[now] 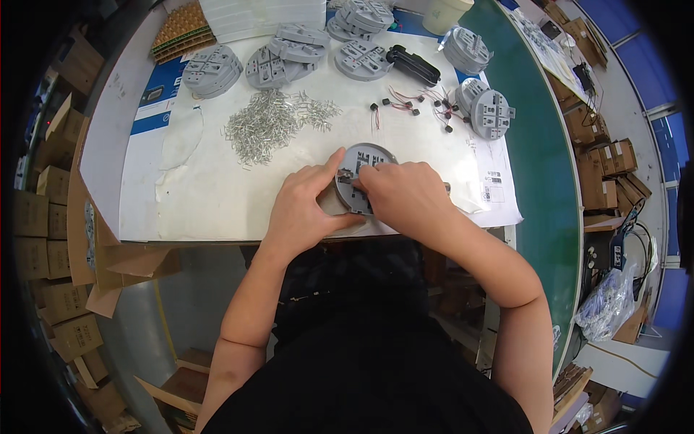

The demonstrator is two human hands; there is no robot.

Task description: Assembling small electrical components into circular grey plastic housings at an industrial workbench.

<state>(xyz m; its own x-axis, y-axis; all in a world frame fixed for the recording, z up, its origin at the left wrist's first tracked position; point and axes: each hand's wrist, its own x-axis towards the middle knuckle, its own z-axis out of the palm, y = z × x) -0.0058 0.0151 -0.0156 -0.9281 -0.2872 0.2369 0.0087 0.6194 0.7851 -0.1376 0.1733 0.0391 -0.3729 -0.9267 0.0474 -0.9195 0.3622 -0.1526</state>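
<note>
Round grey plastic housing with a slotted face point(373, 154): lower middle of the frame, near the bench's front edge, slotted side up. Right hand point(408, 192) comes in from the housing's right, fingers bunched together over the face, left of its middle; tips partly hidden, can't tell if anything is pinched. Left hand point(300, 202) clamps the rim: index finger at upper left, thumb along the lower edge, a wide C around the left side. Underside not visible, so can't tell if the housing touches the bench.

Relation that counts, my judgement: slotted face sits directly beneath the right fingers, no gap to cross; left hand only has the rim. Right hand nearer the slots, left nearer the outer edge. Outline round, no clear long axis; looks slightly taller than wide here, probably from tilt or lens.

Outward: loose heap of small silvery metal pins point(264, 129), up and left of the housing, apart from both hands. Small black parts with thin red and dark wires point(406, 105), up and right, also apart. Black elongated object point(416, 66) above those. Stacked grey discs point(295, 56) across the upper middle, more at upper right. White bench covering point(206, 206) fills the left.
</note>
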